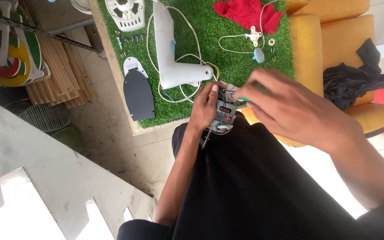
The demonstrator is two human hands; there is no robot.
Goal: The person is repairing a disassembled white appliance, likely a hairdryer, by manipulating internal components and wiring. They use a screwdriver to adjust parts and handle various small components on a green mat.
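A small grey metal motor w/ wires (224, 114) is gripped by the left hand (206, 106). At 3 o'clock, a green-handled tool (244, 98) is pinched by the right hand (290, 109).

Beside the white fan housing (172, 49), the green grass-patterned surface (218, 31) carries a red cloth (245, 14), a dark grey base plate (138, 95) and a pale blue knob (258, 54). Beyond it sit yellow cushions (334, 31) with black cloth (356, 80).
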